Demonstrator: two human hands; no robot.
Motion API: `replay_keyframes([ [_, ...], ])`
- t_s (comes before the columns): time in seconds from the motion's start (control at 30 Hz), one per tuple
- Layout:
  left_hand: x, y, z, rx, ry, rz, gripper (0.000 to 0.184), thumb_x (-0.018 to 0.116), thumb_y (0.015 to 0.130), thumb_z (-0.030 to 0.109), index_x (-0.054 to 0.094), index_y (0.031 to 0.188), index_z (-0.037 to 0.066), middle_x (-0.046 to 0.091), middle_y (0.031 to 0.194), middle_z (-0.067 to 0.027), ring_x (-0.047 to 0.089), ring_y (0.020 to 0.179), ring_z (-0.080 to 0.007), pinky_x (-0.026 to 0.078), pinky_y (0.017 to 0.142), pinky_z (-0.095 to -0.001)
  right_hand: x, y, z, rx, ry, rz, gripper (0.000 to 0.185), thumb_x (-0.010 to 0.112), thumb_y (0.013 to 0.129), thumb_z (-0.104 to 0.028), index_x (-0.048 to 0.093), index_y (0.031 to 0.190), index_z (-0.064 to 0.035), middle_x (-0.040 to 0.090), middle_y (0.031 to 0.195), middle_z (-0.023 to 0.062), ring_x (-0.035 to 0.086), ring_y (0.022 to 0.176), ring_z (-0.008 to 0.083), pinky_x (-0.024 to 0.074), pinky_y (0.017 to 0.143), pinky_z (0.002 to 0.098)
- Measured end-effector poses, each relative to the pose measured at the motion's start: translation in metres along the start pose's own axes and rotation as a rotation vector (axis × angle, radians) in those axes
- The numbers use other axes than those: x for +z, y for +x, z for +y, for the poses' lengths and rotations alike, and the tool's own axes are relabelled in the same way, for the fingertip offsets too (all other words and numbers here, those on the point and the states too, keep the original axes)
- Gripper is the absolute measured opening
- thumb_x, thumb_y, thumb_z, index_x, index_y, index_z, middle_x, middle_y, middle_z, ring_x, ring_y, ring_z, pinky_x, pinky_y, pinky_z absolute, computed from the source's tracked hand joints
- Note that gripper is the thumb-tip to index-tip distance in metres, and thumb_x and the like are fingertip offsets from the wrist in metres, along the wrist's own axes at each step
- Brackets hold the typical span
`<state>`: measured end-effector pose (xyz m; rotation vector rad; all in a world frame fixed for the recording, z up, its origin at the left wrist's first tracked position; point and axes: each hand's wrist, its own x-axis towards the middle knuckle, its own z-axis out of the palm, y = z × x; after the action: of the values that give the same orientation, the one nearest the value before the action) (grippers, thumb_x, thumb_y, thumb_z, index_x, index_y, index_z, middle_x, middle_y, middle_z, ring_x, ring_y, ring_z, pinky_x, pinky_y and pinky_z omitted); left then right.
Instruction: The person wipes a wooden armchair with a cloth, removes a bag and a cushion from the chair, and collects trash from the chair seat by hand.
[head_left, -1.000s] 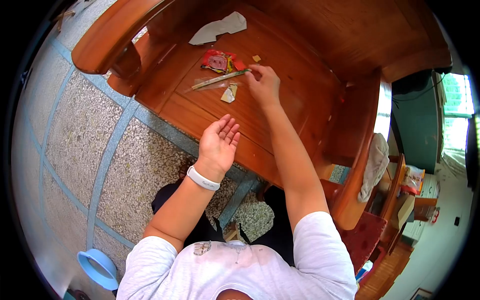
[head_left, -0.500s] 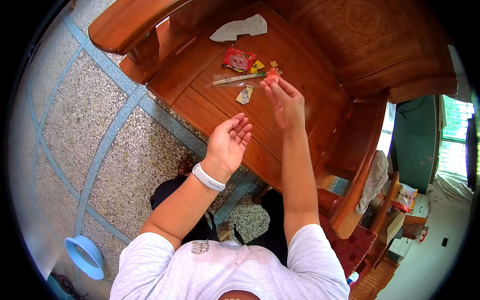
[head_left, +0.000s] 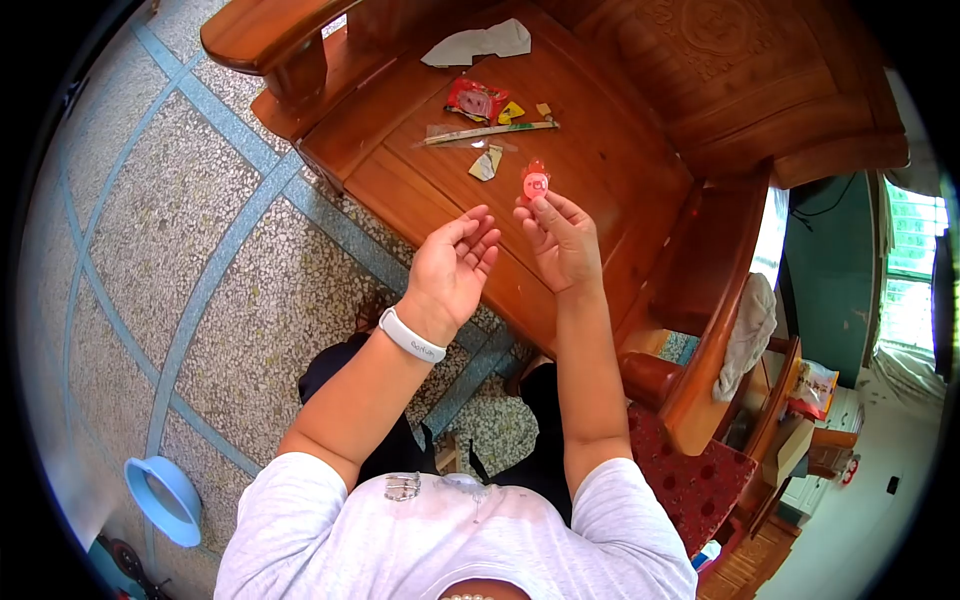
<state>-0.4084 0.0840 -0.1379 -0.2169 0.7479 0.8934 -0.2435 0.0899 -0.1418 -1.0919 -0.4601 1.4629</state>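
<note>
Between the thumb and fingers of my right hand (head_left: pixel 562 238) is a small red piece (head_left: pixel 536 182) with a pale mark on it, held above the wooden seat (head_left: pixel 600 190). My left hand (head_left: pixel 452 262), palm up with its fingers apart and a white band on the wrist, holds nothing. Beyond the hands lie a red wrapper (head_left: pixel 475 101), a small yellow piece (head_left: pixel 511 112), a thin stick (head_left: pixel 480 132) on clear plastic and a torn scrap of card (head_left: pixel 486 163). Farther back on the seat is a white torn sheet (head_left: pixel 478 44).
Wooden armrests (head_left: pixel 270 35) flank the seat, with a grey cloth (head_left: pixel 748 335) over the right one. A blue basin (head_left: pixel 163 500) stands on the speckled floor (head_left: pixel 270 330) at lower left. At right are a dark red surface (head_left: pixel 690 480) and a colourful bag (head_left: pixel 812 388).
My right hand has picked up the red piece from beside the wrapper and brought it back toward my left hand. The stick remains on the seat.
</note>
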Motion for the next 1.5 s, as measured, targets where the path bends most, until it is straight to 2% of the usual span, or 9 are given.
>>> replay_keyframes([
  [0.1,0.004,-0.002,0.001,0.026,0.06,-0.032,0.026,0.051,0.09,0.013,0.056,0.113,0.003,0.059,0.11,-0.0069,0.056,0.1,-0.0165,0.046,0.086,-0.0265,-0.008,-0.014,0.001,0.009,-0.018,-0.027,0.018,0.063,0.085,-0.004,0.062,0.101,0.0033,0.066,0.089,0.0116,0.065,0.074,0.015,0.0548,0.061,0.0194],
  [0.27,0.013,-0.003,-0.001,0.074,0.23,-0.391,0.03,0.053,0.092,0.017,0.054,0.118,0.001,0.061,0.113,-0.0088,0.058,0.102,-0.016,0.047,0.087,-0.0287,-0.012,-0.032,0.004,0.097,-0.112,-0.044,0.015,0.066,0.084,-0.009,0.063,0.094,0.0014,0.066,0.081,0.0092,0.063,0.065,0.0128,0.0517,0.053,0.0196],
  [0.53,0.015,-0.006,-0.003,0.098,0.226,-0.32,0.029,0.058,0.09,0.013,0.056,0.117,0.001,0.064,0.106,-0.007,0.062,0.092,-0.0135,0.05,0.082,-0.0256,-0.003,-0.041,0.014,-0.053,-0.28,0.027,0.013,0.066,0.085,-0.012,0.062,0.086,-0.0003,0.065,0.075,0.0092,0.061,0.054,0.0127,0.0489,0.044,0.0208],
  [0.73,0.017,-0.01,0.0,0.107,0.222,-0.289,0.026,0.062,0.087,0.01,0.06,0.112,0.002,0.066,0.099,-0.0066,0.063,0.088,-0.0124,0.052,0.078,-0.0239,0.028,-0.051,0.005,-0.199,-0.095,0.113,0.02,0.061,0.089,-0.016,0.062,0.099,0.0011,0.062,0.075,0.0039,0.056,0.057,0.0082,0.0445,0.042,0.0185],
  [1.03,0.018,-0.014,-0.005,0.055,0.315,-0.378,0.02,0.058,0.09,0.013,0.063,0.106,0.002,0.067,0.093,-0.0033,0.062,0.081,-0.0093,0.05,0.073,-0.0207,0.026,-0.053,0.001,-0.123,0.063,0.053,0.025,0.054,0.093,-0.024,0.063,0.094,-0.0013,0.056,0.072,-0.0011,0.043,0.053,0.0042,0.0295,0.042,0.0169],
  [1.13,0.02,-0.015,-0.006,0.08,0.333,-0.371,0.02,0.058,0.091,0.015,0.063,0.106,0.003,0.067,0.092,-0.0025,0.061,0.079,-0.0086,0.049,0.072,-0.0205,0.037,-0.057,-0.001,0.046,0.306,0.237,0.026,0.054,0.093,-0.028,0.062,0.088,-0.0031,0.054,0.069,-0.0015,0.043,0.052,0.0045,0.0287,0.041,0.0176],
  [1.23,0.021,-0.016,-0.007,0.117,0.341,-0.361,0.019,0.057,0.091,0.017,0.062,0.104,0.004,0.066,0.09,-0.0019,0.061,0.078,-0.0081,0.049,0.07,-0.0204,0.033,-0.056,0.004,-0.114,-0.043,0.18,0.025,0.054,0.093,-0.026,0.062,0.086,-0.0039,0.053,0.066,-0.0017,0.043,0.05,0.0051,0.0294,0.041,0.0178],
  [1.33,0.02,-0.018,-0.007,0.124,0.346,-0.313,0.015,0.058,0.091,0.019,0.061,0.098,0.005,0.065,0.087,-0.0013,0.06,0.076,-0.0072,0.048,0.066,-0.0196,0.036,-0.054,0.008,-0.144,0.023,0.186,0.024,0.055,0.093,-0.025,0.063,0.084,-0.0041,0.052,0.062,-0.0023,0.043,0.049,0.0049,0.0297,0.041,0.0177],
  [1.5,0.028,-0.023,-0.001,0.059,0.388,-0.278,0.013,0.06,0.09,0.021,0.06,0.091,0.008,0.063,0.084,0.0001,0.058,0.074,-0.005,0.045,0.062,-0.0178,0.029,-0.059,0.008,-0.262,-0.279,0.169,0.019,0.06,0.09,-0.019,0.064,0.082,-0.0024,0.054,0.063,-0.0026,0.042,0.051,0.0021,0.0291,0.042,0.0163],
])
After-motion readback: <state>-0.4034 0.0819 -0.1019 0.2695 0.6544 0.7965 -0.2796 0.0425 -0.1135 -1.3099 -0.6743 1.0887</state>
